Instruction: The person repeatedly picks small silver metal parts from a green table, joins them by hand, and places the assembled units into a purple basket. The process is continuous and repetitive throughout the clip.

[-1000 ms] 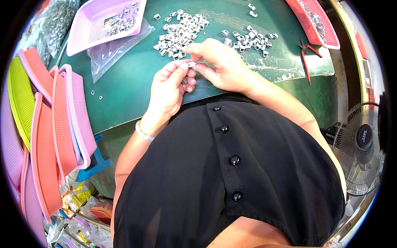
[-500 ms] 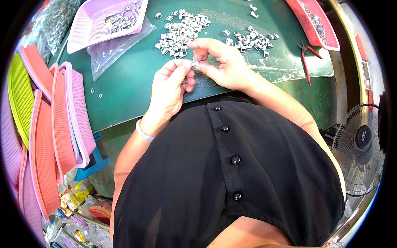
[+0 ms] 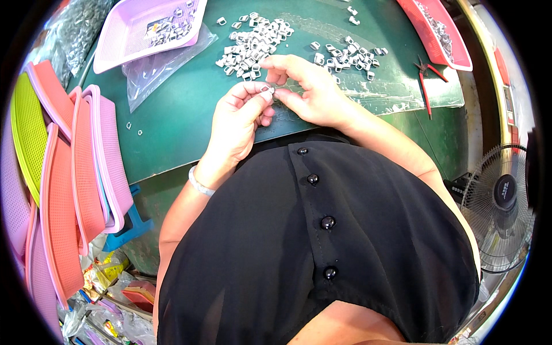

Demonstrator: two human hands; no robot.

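My left hand point(image 3: 237, 118) is closed, its thumb and forefinger pinching a small silver metal buckle point(image 3: 268, 89) just above the table's near edge. Close on its right is my right hand point(image 3: 313, 92), with the thumb tip beside the buckle and the forefinger raised apart from the thumb. Whether the right thumb touches the buckle I cannot tell. Beyond my hands lies a large heap of similar buckles point(image 3: 253, 49). A smaller group of buckles point(image 3: 351, 56) is spread to the right of it, beyond my right wrist.
A lilac basket point(image 3: 109, 49) with metal parts stands far left, partly on a clear plastic bag point(image 3: 149, 80). Far right are a red basket point(image 3: 422, 29) of parts and red-handled pliers point(image 3: 425, 86). Stacked coloured baskets point(image 3: 63, 218) flank the green table point(image 3: 167, 132); a fan point(image 3: 500, 201) stands right.
The buckle has tilted and shifted slightly left in my left fingertips. My right thumb and forefinger have moved slightly. The heaps look the same.
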